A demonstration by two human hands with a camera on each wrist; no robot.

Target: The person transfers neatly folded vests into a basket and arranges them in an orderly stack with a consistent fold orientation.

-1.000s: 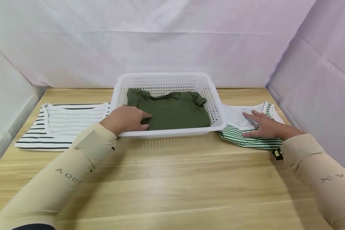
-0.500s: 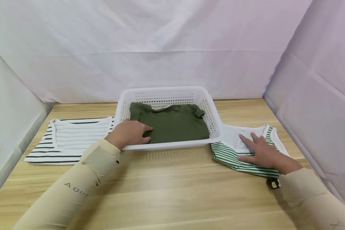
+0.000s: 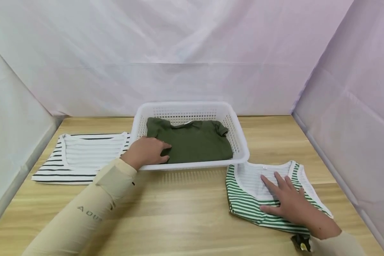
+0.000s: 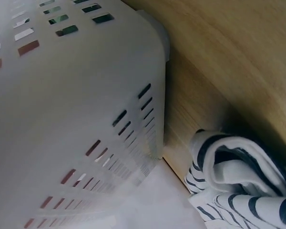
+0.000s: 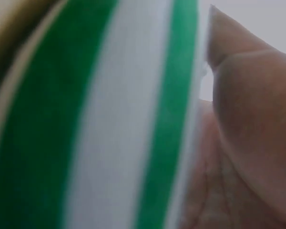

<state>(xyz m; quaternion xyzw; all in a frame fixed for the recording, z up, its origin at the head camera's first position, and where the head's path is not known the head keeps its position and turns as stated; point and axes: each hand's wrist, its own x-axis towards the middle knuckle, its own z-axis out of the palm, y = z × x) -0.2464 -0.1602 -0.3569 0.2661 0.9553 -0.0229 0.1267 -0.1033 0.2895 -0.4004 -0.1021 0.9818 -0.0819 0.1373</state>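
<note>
My left hand (image 3: pixel 148 151) reaches over the front left corner of a white plastic basket (image 3: pixel 192 165), its thumb and forefinger extended on a folded dark green shirt (image 3: pixel 198 142) inside. The left wrist view shows the slotted basket wall (image 4: pixel 52 129) close up, with most of that hand hidden behind it. My right hand (image 3: pixel 289 201) lies with spread fingers on a green-and-white striped shirt (image 3: pixel 246 206) at the right. In the right wrist view the striped cloth (image 5: pixel 119 119) fills the left side beside the right hand (image 5: pixel 257 124).
A folded white shirt with black stripes (image 3: pixel 89 154) lies left of the basket, partly behind my left arm. A small dark tag (image 3: pixel 300 243) sticks out near my right wrist. White sheets (image 3: pixel 192 42) wall in the wooden table (image 3: pixel 179 209) at the back and sides.
My right hand has slid the green-striped shirt toward me, drawing it out from beside the basket. My left hand stays at the basket's corner. The head view has tilted up.
</note>
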